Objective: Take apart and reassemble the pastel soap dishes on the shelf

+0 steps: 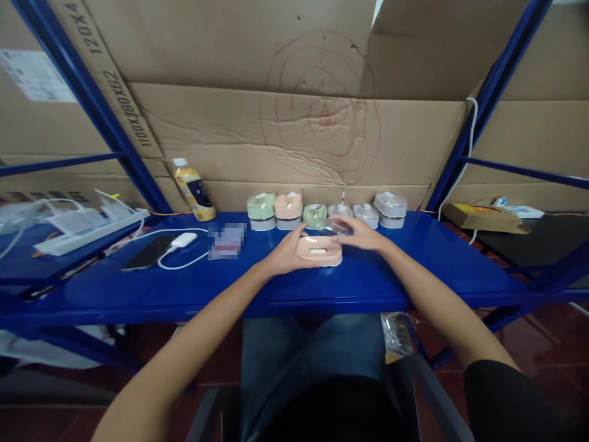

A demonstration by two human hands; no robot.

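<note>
A pale pink oval box (327, 258) with a white slot-like handle on top sits near the middle of the blue shelf. My left hand (286, 253) grips its left side, the thumb along the top edge. Over the box's far right side, my right hand (363, 235) holds a clear plastic lid (339, 226) in curled fingers. The lid is tilted and its near part is hidden by the fingers. Just behind stand a small green box (315, 213) and a small grey box (367, 215), both with clear lids.
Along the cardboard back stand a green box (262, 212), a pink box (289, 210) and a grey box (391, 210). To the left are a yellow drink bottle (196, 191), a phone (150, 253), a white charger (184, 240) with cable, and a power strip (92, 232). Blue posts frame both sides.
</note>
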